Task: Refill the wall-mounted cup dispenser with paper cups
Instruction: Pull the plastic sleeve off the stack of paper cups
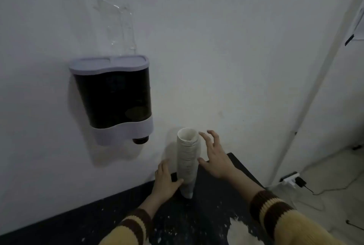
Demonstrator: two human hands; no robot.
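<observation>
White paper-cup stack (188, 158) upright betw. hands: left hand (165, 180) grips lower section; right hand (215, 158) fingers spread wide, just beside upper section.

White cup stack (188, 158), black-and-grey dispenser (113, 99), yellow brown-striped sleeves (275, 213).

The dispenser (112, 97) hides its contents behind dark plastic. The left hand (165, 179) has its palm hidden against the cup stack (188, 162). Both sleeves (285, 221) and the paper (358, 22) at far right are cut off.
</observation>
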